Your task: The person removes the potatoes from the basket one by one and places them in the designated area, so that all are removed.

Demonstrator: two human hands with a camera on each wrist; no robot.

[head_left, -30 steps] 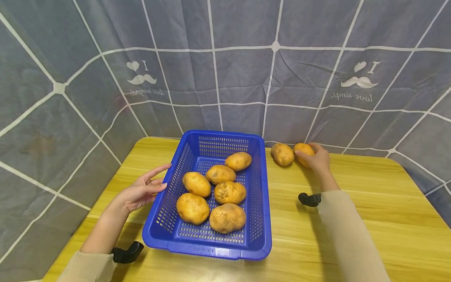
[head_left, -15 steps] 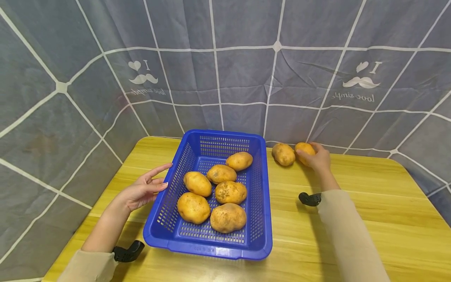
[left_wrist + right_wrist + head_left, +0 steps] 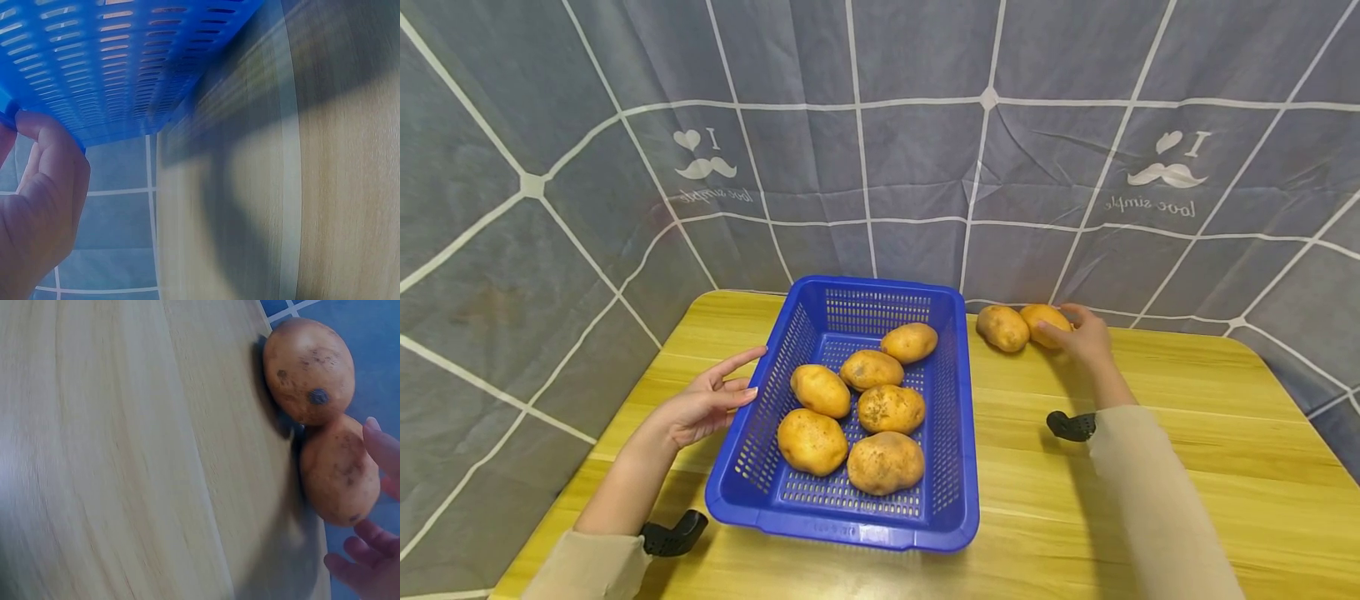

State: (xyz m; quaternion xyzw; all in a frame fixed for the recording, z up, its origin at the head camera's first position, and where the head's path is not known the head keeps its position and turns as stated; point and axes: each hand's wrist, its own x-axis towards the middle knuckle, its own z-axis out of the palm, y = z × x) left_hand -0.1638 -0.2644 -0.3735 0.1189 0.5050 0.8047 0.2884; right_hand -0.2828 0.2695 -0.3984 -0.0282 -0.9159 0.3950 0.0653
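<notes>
Reaching to the table's far edge, the right hand [image 3: 1084,337] curls loosely round a potato [image 3: 1043,324], fingers not yet clamped; it looks firm, weighty, dry-skinned, best cupped round its middle. Tan, speckled, it touches another potato [image 3: 1002,327]. Left hand [image 3: 703,406] rests flat-fingered against the blue basket [image 3: 958,392]

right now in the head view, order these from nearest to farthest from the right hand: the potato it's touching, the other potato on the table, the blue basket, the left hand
1. Potato under the right hand: the potato it touches, at the table's back edge.
2. The other loose potato, just left of the first.
3. The blue basket, mid-table.
4. The left hand, at the basket's far left side.
</notes>
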